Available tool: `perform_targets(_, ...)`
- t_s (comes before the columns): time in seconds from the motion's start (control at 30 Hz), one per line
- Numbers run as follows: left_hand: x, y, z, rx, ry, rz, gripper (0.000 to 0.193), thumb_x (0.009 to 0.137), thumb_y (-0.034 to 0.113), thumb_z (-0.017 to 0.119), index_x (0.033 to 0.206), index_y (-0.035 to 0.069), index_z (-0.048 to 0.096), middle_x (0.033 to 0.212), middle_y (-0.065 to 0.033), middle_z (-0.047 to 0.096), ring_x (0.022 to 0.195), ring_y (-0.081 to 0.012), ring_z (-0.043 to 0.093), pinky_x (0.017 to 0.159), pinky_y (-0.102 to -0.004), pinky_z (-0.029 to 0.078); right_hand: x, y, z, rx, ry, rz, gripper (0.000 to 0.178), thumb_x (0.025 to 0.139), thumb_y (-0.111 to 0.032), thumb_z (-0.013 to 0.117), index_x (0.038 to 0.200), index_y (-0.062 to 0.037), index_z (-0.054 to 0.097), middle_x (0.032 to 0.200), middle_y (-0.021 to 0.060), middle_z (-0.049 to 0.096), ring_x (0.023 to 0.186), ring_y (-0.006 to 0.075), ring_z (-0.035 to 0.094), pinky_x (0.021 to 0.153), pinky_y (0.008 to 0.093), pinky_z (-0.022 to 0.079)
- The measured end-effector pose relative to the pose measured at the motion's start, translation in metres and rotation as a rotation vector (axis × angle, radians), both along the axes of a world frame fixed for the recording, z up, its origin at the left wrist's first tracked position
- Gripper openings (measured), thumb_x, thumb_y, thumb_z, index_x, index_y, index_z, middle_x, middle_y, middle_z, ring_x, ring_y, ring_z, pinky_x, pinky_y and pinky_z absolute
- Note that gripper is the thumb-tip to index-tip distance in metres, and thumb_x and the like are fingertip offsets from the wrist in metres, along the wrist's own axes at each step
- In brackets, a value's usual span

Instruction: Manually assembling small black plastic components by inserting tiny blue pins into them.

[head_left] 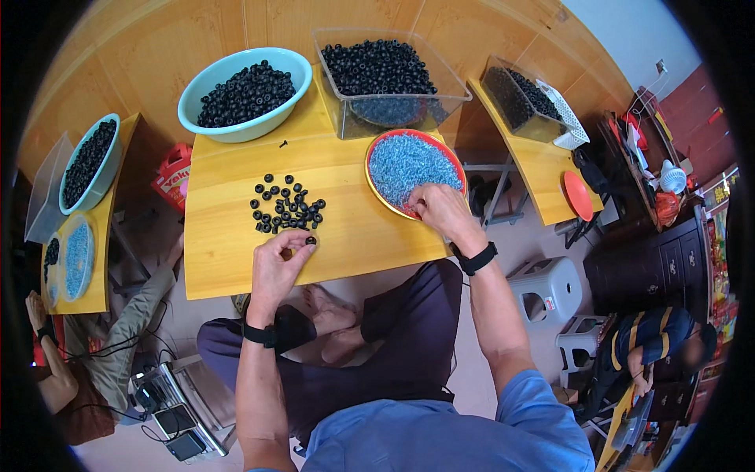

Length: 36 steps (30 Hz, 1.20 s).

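Note:
At the near edge of the yellow table, my left hand pinches a small round black part between thumb and fingertips. Just beyond it lies a loose group of small black ring-shaped parts, several with holes showing. My right hand is at the near side of a red plate with a yellow rim, its fingers drawn together over the small blue pieces heaped there. Whatever its fingertips hold is hidden or too small to name.
Behind stand a light-blue basin and a clear plastic box, both holding black parts. A tiny black piece lies alone on the yellow table. Side tables bear similar containers. Other people sit at left and lower right. Grey stools stand right.

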<state>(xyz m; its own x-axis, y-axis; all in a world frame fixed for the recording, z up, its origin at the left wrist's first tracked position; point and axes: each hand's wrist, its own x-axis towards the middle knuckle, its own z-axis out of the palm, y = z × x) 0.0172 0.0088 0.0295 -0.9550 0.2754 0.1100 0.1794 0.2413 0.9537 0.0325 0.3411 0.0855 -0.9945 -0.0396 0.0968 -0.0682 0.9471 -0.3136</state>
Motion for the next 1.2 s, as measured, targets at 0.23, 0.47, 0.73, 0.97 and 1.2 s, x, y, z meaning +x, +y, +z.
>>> perform_targets(0.23, 0.0, 0.0, -0.005, 0.076, -0.011, -0.004, 0.019, 0.089, 0.005, 0.077, 0.107, -0.001, 0.073, 0.088, -0.0018, 0.072, 0.08, -0.0074, 0.063, 0.075, -0.0239, 0.051, -0.002, 0.0, 0.009, 0.103, -0.114, -0.065, 0.011, 0.08, -0.006, 0.061, 0.083, -0.003, 0.072, 0.086, 0.0215, 0.071, 0.086, 0.0387, 0.07, 0.077, 0.0491, 0.053)
perform_targets(0.47, -0.001, -0.001, -0.002, 0.018, -0.014, -0.018, 0.02, 0.089, 0.003, 0.076, 0.108, -0.002, 0.072, 0.09, -0.0021, 0.073, 0.081, -0.0074, 0.064, 0.075, -0.0237, 0.052, 0.007, 0.012, 0.012, 0.01, 0.077, -0.133, 0.009, 0.082, -0.009, 0.065, 0.086, -0.0037, 0.072, 0.088, 0.0175, 0.072, 0.083, 0.0361, 0.069, 0.073, 0.0448, 0.054)
perform_targets(0.73, -0.001, -0.002, -0.007, 0.043, -0.004, -0.013, 0.02, 0.089, 0.004, 0.077, 0.108, -0.001, 0.073, 0.092, -0.0038, 0.074, 0.082, -0.008, 0.065, 0.075, -0.0238, 0.052, -0.004, 0.01, 0.004, -0.008, -0.086, -0.066, 0.011, 0.08, -0.007, 0.063, 0.085, -0.0051, 0.074, 0.087, 0.0178, 0.073, 0.087, 0.0356, 0.071, 0.077, 0.0468, 0.054)
perform_targets(0.97, 0.0, -0.002, -0.005, 0.025, 0.006, -0.015, 0.021, 0.089, 0.004, 0.077, 0.109, -0.001, 0.072, 0.092, -0.0033, 0.073, 0.082, -0.0078, 0.064, 0.075, -0.0239, 0.052, -0.003, 0.01, 0.003, 0.07, -0.094, -0.116, 0.01, 0.079, -0.008, 0.064, 0.082, -0.0053, 0.073, 0.082, 0.0209, 0.071, 0.08, 0.0378, 0.071, 0.074, 0.0483, 0.055)
perform_targets(1.2, -0.001, -0.004, -0.008, 0.019, 0.047, -0.008, 0.02, 0.088, 0.004, 0.077, 0.107, -0.001, 0.072, 0.09, -0.0023, 0.073, 0.081, -0.007, 0.064, 0.074, -0.0231, 0.052, 0.02, -0.013, 0.023, -0.304, 0.147, -0.161, 0.014, 0.085, -0.003, 0.063, 0.094, 0.0013, 0.072, 0.075, 0.0149, 0.07, 0.068, 0.0211, 0.069, 0.065, 0.0321, 0.053)
